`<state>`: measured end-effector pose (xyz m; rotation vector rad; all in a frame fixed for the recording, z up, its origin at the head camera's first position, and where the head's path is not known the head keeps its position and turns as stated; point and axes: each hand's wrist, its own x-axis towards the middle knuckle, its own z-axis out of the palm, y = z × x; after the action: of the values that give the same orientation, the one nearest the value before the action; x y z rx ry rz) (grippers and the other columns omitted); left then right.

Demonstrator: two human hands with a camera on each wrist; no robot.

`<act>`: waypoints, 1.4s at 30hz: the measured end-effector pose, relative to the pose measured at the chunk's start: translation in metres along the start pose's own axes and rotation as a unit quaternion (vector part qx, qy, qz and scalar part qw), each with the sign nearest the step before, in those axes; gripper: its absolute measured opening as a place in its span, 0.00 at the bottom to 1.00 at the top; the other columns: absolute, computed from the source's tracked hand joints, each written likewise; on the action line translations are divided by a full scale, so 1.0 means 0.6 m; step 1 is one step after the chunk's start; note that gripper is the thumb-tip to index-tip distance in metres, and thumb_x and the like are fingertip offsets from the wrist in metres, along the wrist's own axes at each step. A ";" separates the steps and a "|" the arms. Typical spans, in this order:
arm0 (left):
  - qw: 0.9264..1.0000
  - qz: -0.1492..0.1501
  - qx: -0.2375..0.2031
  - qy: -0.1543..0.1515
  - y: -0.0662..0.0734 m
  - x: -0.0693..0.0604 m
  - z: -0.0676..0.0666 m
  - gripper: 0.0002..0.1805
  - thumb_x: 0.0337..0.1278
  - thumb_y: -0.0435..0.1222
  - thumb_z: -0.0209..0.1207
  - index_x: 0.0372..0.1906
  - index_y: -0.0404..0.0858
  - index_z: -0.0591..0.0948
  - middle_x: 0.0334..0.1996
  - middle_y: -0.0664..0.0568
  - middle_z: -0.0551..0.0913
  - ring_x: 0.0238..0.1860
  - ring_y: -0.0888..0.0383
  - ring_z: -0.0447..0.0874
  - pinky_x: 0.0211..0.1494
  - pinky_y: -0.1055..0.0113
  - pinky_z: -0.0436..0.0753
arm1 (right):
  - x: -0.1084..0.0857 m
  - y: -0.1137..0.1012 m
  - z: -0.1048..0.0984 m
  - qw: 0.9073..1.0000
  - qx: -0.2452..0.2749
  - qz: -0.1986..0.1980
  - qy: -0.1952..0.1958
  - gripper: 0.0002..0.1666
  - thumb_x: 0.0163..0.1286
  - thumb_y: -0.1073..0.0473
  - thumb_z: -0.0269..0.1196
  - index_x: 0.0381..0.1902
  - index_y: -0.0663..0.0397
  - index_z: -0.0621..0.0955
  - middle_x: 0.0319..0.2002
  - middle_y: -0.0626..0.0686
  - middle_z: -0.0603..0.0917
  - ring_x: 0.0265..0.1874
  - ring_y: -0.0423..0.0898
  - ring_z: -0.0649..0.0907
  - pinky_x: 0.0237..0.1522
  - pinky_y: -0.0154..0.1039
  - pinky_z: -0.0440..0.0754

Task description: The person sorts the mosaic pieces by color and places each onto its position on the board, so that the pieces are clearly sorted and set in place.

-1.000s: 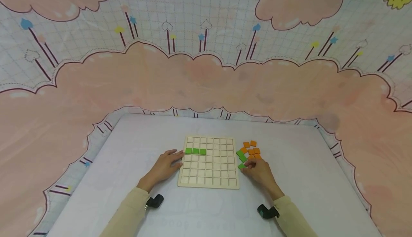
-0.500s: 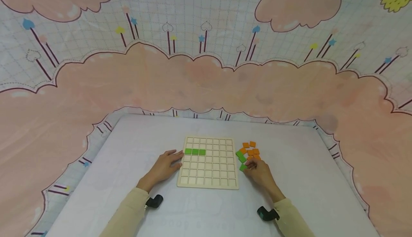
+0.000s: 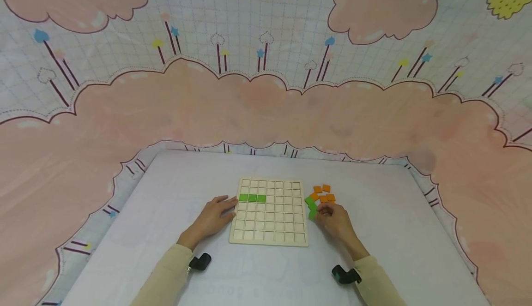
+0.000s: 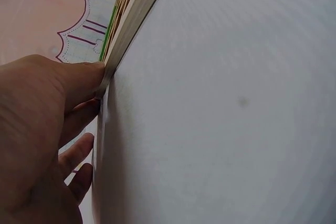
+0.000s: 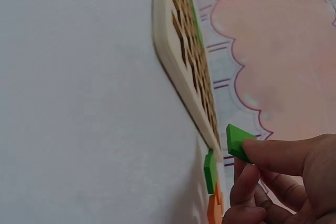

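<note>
A pale wooden grid board [image 3: 270, 238] lies flat on the table. Three green square tiles [image 3: 252, 198] fill the left end of its third row from the back. Against the board's left edge my left hand [image 3: 213, 216] rests with extended fingers; in the left wrist view its thumb [image 4: 84, 77] touches the rim. To the right of the board, my right hand [image 3: 335, 219] pinches a green square tile [image 5: 239, 141] between thumb and fingers, raised off the table. Beyond that hand lie loose green tiles [image 3: 310, 202], beside the board's right edge.
Several orange tiles [image 3: 323, 198] lie scattered to the right of the green ones, some partly behind the right hand. A white cloth covers the table [image 3: 257, 273]. Behind it hangs a patterned pink and white backdrop [image 3: 266, 112].
The pinched green tile has turned and shifted slightly in my right hand, which stays near the loose tiles. My left hand keeps its place at the board. The head view has tilted a little.
</note>
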<state>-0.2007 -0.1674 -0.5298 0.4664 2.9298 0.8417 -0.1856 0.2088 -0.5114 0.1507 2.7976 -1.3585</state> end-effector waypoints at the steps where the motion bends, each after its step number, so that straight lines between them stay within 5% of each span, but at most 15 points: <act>1: 1.000 0.000 -0.001 0.000 0.000 0.000 0.000 0.27 0.67 0.42 0.59 0.69 0.42 0.72 0.71 0.53 0.70 0.74 0.44 0.61 0.73 0.39 0.63 | 0.001 -0.002 0.000 1.000 0.003 0.004 -0.001 0.09 0.61 0.65 0.68 0.40 0.60 0.82 0.37 0.55 0.84 0.34 0.45 0.79 0.33 0.31 0.78; 34: 1.000 0.004 -0.002 0.004 0.002 -0.002 -0.001 0.27 0.66 0.42 0.59 0.68 0.41 0.73 0.71 0.52 0.71 0.74 0.44 0.62 0.73 0.39 0.63 | 0.031 -0.068 0.058 0.996 0.091 -0.007 -0.008 0.08 0.61 0.66 0.68 0.39 0.58 0.85 0.36 0.54 0.86 0.35 0.44 0.82 0.38 0.32 0.80; 42: 1.000 -0.001 -0.003 0.002 0.004 -0.002 -0.002 0.27 0.67 0.42 0.59 0.68 0.42 0.73 0.71 0.53 0.71 0.74 0.44 0.61 0.73 0.39 0.63 | 0.036 -0.083 0.072 0.997 0.074 -0.020 -0.019 0.06 0.61 0.65 0.68 0.37 0.55 0.85 0.33 0.52 0.85 0.33 0.44 0.80 0.36 0.33 0.77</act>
<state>-0.1993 -0.1666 -0.5277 0.4615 2.9300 0.8517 -0.2131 0.1457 -0.5005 0.0723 2.6821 -1.5605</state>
